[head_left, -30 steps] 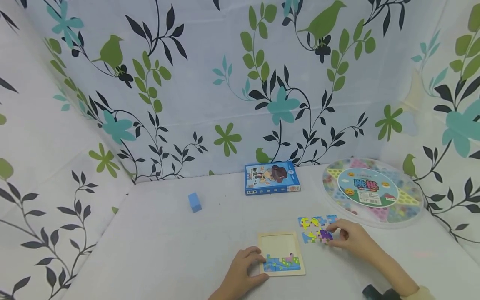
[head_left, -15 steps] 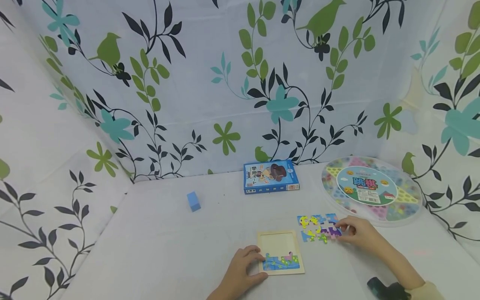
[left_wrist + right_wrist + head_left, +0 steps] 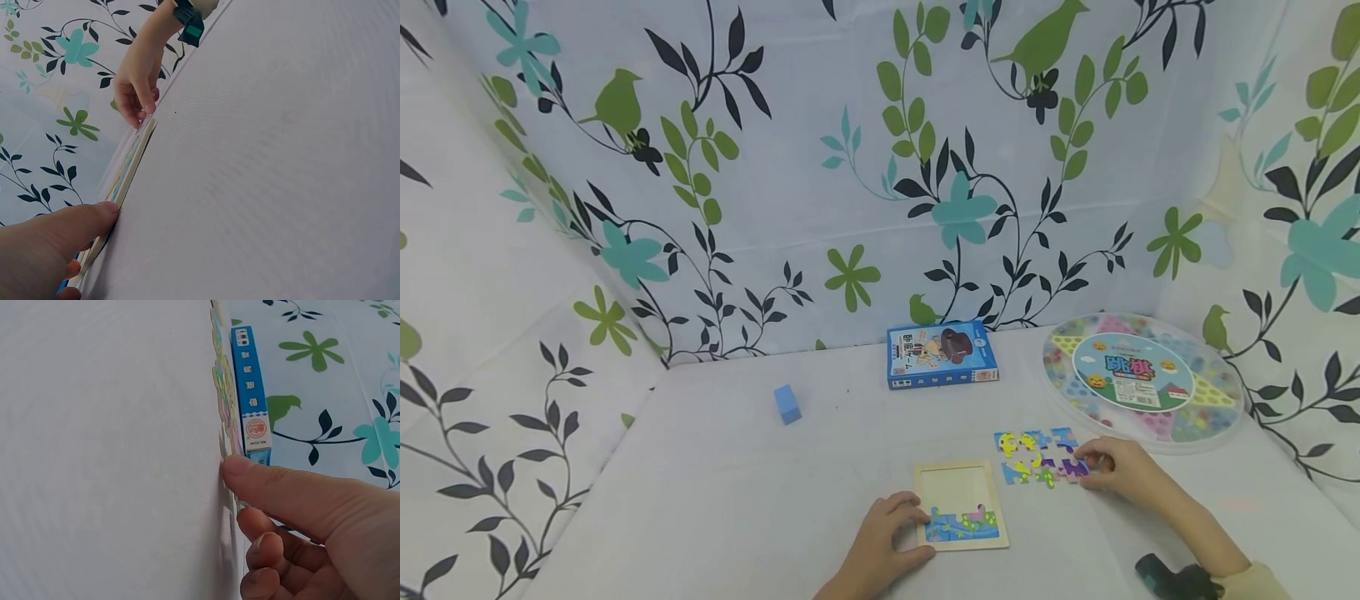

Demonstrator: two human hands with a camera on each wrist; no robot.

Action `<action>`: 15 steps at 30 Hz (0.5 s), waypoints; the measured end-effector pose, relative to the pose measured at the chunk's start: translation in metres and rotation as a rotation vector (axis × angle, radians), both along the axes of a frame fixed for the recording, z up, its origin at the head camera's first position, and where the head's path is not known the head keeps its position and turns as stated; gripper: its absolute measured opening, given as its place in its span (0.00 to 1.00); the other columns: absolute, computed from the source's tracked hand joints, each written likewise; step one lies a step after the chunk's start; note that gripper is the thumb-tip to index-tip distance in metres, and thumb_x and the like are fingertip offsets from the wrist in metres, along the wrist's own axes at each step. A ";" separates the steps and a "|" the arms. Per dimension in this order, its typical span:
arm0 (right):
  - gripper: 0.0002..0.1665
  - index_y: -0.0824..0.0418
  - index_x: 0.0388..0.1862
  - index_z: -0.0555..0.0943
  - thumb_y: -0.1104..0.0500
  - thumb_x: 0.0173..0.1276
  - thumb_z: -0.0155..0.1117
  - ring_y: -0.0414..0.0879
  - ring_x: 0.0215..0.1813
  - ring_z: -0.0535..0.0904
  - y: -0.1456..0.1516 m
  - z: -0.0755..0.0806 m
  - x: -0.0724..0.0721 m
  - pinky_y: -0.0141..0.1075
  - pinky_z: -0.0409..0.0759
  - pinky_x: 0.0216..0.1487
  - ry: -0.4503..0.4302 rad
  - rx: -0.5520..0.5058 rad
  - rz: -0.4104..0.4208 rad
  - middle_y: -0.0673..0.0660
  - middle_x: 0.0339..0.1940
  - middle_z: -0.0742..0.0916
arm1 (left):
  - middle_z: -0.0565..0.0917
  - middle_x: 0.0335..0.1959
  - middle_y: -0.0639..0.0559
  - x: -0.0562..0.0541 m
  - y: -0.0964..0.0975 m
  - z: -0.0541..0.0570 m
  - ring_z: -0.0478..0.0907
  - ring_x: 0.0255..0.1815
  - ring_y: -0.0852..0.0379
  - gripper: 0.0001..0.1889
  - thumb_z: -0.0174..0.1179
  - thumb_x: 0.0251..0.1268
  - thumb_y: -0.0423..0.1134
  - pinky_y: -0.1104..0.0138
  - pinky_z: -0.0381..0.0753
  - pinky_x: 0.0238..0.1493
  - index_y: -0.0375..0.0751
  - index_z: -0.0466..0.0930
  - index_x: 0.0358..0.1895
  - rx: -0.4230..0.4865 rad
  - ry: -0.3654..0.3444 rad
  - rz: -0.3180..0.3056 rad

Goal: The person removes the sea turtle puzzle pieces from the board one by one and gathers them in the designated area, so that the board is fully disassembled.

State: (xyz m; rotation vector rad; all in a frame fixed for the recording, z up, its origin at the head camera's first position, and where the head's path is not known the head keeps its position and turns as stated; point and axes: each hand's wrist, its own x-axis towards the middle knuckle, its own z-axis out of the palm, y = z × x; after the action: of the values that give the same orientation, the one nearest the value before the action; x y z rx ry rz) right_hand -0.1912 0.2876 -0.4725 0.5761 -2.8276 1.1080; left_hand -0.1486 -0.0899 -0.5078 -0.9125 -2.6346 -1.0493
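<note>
In the head view my left hand holds the lower left corner of a light wooden puzzle tray. Its fingertips lie along the left side, and the thumb presses the near edge in the left wrist view. Blue and green jigsaw pieces fill the tray's lower part. To the right, my right hand pinches a purple puzzle piece between thumb and fingers, at the right edge of a cluster of loose puzzle pieces. In the right wrist view the thumb hides most of that piece.
A blue game box lies at the back of the white table. Right of it is a round Chinese checkers set. A small blue block stands at the back left. Patterned cloth hangs behind.
My right hand has slid to the right with the purple piece, toward the right edge of the loose pieces. My left hand stays on the tray.
</note>
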 end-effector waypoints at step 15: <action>0.17 0.65 0.37 0.80 0.61 0.47 0.71 0.37 0.22 0.64 0.000 0.001 0.003 0.31 0.66 0.23 -0.041 -0.002 -0.029 0.49 0.24 0.74 | 0.73 0.49 0.55 0.000 0.000 -0.001 0.66 0.42 0.61 0.16 0.63 0.49 0.53 0.65 0.69 0.44 0.50 0.77 0.39 -0.003 0.023 -0.001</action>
State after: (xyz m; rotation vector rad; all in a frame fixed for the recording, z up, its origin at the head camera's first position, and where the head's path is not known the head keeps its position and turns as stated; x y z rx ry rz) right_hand -0.1887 0.2872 -0.4714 0.5161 -2.8593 1.1305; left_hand -0.1489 -0.0895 -0.5084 -0.9207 -2.6177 -1.0296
